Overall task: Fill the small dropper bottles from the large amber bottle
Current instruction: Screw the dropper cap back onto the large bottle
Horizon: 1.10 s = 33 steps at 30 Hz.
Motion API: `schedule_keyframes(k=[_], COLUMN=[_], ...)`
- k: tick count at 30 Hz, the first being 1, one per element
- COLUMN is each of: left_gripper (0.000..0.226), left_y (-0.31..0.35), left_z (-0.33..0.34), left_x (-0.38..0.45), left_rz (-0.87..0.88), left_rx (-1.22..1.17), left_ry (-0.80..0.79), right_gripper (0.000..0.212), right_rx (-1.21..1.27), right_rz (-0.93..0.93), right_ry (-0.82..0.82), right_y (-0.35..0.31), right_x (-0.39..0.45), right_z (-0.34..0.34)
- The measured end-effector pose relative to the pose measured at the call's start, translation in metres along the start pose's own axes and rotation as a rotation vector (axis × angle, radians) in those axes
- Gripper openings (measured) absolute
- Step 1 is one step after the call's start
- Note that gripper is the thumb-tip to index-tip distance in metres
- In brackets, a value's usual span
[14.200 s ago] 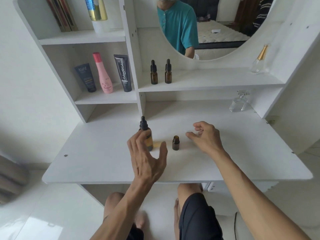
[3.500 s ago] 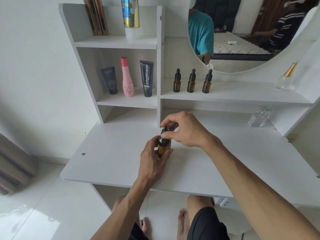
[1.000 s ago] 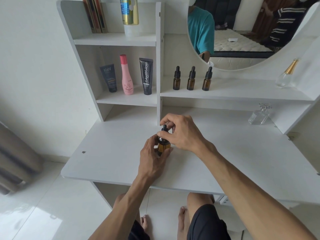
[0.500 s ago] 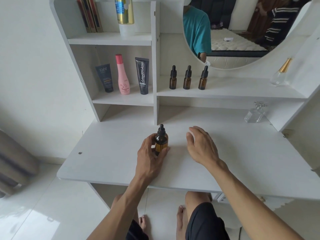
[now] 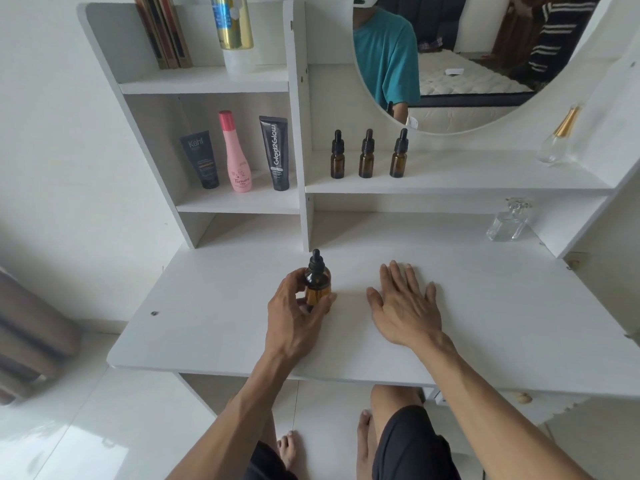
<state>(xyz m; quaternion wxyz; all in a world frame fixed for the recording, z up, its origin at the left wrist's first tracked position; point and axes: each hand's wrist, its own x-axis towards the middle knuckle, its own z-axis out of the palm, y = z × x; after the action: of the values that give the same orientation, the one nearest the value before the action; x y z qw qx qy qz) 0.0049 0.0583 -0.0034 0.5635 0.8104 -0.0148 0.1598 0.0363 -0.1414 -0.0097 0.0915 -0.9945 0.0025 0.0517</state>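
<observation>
Three small dropper bottles [image 5: 367, 154] at 12 o'clock; left hand [image 5: 294, 313] gripping large amber bottle [image 5: 317, 284], right hand [image 5: 405, 306] flat, fingers straight, on desk [image 5: 502, 306].

White desk [image 5: 214, 327], large amber bottle [image 5: 317, 285] upright on it, clear glass bottle [image 5: 507, 223] back right
</observation>
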Motion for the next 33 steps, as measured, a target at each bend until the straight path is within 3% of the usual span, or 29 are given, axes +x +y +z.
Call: schedule_keyframes(k=[16,33], left_gripper=[0.044,0.049], left_y=[0.016,0.006], left_z=[0.043,0.057], left_x=[0.079,0.098], left_rz=[-0.046,-0.062], left_rx=[0.064,0.125], left_ry=[-0.006,-0.007], right_gripper=[0.067,0.067], right_rx=[0.043,0.053], right_rz=[-0.009,-0.008], right_ry=[0.037,0.028], right_y=[0.001,0.003], right_x=[0.000,0.001], right_z=[0.004,0.003])
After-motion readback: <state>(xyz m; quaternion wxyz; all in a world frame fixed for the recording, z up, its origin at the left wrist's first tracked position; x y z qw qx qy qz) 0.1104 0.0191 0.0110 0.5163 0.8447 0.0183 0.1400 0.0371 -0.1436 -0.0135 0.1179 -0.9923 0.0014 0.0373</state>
